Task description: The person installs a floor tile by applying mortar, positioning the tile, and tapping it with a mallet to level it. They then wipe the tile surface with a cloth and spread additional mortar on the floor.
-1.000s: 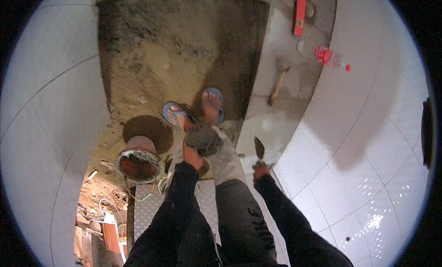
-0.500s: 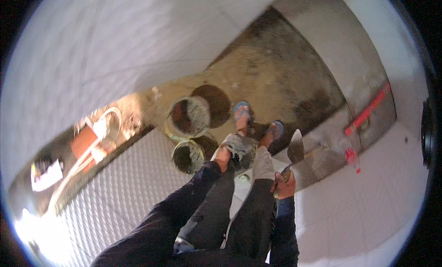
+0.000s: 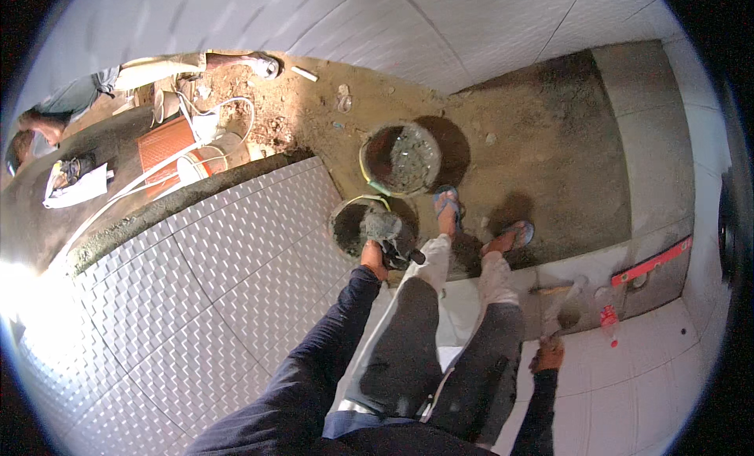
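Observation:
My left hand (image 3: 375, 260) is closed on a dark thing smeared with grey mortar (image 3: 382, 226), whose kind I cannot make out. It is over the smaller mortar bucket (image 3: 339, 234), partly covering its opening. A larger bucket (image 3: 367, 161) with grey mortar inside stands just beyond. Off to the right, my right hand (image 3: 547, 354) is wrapped round the handle of a trowel (image 3: 569, 318). The trowel's blade points away from me, above the grey ledge, and looks dull against it.
A red spirit level (image 3: 653, 263) and a red-capped clear bottle (image 3: 609, 322) lie on the right-hand ledge. Textured white tiles (image 3: 212, 260) cover the left side. Beyond them are an orange box-like thing (image 3: 166, 150), a white hose (image 3: 118, 197) and another person's leg (image 3: 232, 61).
The view has shifted, bringing another person into the upper left. My left hand has moved from before my legs to over the smaller bucket. My right hand has moved outward with the trowel.

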`<control>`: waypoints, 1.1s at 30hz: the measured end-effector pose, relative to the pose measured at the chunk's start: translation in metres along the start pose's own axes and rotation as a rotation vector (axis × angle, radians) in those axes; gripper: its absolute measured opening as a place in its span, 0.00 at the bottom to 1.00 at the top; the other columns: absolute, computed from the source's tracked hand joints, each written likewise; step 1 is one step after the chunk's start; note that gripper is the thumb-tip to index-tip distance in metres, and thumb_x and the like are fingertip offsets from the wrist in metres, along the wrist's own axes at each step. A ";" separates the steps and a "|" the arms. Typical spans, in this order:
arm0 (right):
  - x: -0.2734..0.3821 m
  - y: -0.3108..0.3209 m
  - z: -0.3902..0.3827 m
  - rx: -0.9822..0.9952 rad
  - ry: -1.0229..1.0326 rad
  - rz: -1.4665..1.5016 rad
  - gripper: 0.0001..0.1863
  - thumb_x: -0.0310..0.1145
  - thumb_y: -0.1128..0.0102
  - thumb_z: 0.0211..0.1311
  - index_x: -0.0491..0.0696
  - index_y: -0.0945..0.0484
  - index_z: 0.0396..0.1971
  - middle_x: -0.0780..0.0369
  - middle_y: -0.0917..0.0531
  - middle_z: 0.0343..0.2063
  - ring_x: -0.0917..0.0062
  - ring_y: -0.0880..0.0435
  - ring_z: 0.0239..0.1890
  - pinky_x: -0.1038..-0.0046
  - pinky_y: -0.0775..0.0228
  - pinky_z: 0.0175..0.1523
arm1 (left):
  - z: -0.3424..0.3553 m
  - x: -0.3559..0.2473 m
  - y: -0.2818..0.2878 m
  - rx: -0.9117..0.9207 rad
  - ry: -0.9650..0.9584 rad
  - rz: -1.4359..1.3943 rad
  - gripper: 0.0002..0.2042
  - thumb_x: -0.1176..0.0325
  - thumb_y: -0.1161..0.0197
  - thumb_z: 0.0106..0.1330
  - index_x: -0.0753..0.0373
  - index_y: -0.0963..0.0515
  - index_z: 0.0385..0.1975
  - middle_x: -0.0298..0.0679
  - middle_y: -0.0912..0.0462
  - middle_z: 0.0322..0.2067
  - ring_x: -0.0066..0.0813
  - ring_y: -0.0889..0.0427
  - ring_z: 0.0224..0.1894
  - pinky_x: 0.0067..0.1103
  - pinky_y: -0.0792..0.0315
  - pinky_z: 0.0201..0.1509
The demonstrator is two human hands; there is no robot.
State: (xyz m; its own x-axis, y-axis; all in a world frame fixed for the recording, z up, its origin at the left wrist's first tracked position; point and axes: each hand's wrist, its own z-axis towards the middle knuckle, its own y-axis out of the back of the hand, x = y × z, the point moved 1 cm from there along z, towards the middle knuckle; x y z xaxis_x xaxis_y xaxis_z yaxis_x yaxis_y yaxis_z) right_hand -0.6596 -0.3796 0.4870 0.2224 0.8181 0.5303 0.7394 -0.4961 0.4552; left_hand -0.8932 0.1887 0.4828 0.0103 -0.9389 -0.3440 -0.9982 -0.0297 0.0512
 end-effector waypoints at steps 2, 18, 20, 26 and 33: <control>0.097 0.003 0.009 0.066 -0.528 0.277 0.16 0.37 0.38 0.59 0.51 0.28 0.45 0.62 0.25 0.18 0.75 0.31 0.08 0.67 0.35 0.13 | 0.004 -0.008 0.028 0.007 -0.081 0.106 0.16 0.61 0.54 0.69 0.64 0.22 0.42 0.43 0.18 0.42 0.44 0.18 0.46 0.36 0.24 0.51; 0.246 -0.102 0.006 0.205 -0.258 -0.015 0.29 0.41 0.34 0.58 0.43 0.31 0.56 0.52 0.22 0.33 0.62 0.22 0.30 0.64 0.30 0.36 | 0.030 -0.172 0.119 0.168 -0.312 -0.200 0.19 0.60 0.59 0.74 0.63 0.24 0.54 0.42 0.17 0.47 0.41 0.18 0.49 0.37 0.23 0.54; 0.299 -0.091 0.010 0.327 -0.237 -0.222 0.33 0.42 0.36 0.58 0.42 0.33 0.60 0.45 0.19 0.42 0.54 0.18 0.39 0.58 0.26 0.47 | 0.015 -0.181 0.123 0.103 -0.342 -0.231 0.21 0.60 0.60 0.73 0.63 0.26 0.56 0.43 0.19 0.52 0.43 0.19 0.52 0.38 0.24 0.56; 0.429 -0.163 0.075 0.486 0.212 -0.676 0.30 0.47 0.41 0.60 0.46 0.30 0.59 0.44 0.24 0.53 0.52 0.21 0.51 0.56 0.30 0.56 | -0.025 -0.142 0.112 0.100 -0.362 -0.317 0.23 0.59 0.64 0.74 0.65 0.27 0.56 0.43 0.20 0.53 0.43 0.20 0.54 0.39 0.25 0.59; 0.419 -0.171 0.138 0.274 0.260 -0.215 0.27 0.46 0.40 0.62 0.42 0.26 0.53 0.52 0.17 0.40 0.67 0.16 0.28 0.67 0.24 0.37 | -0.076 -0.070 0.148 -0.274 -0.163 -0.309 0.20 0.57 0.55 0.70 0.65 0.24 0.49 0.45 0.18 0.46 0.43 0.19 0.51 0.37 0.24 0.53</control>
State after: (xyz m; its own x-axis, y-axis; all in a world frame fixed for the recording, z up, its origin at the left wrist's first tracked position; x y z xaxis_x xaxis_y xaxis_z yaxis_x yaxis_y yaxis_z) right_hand -0.6052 0.0887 0.5324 -0.0967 0.7764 0.6228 0.9004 -0.1984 0.3871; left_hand -1.0371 0.2242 0.5860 0.2742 -0.8061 -0.5245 -0.8973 -0.4106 0.1619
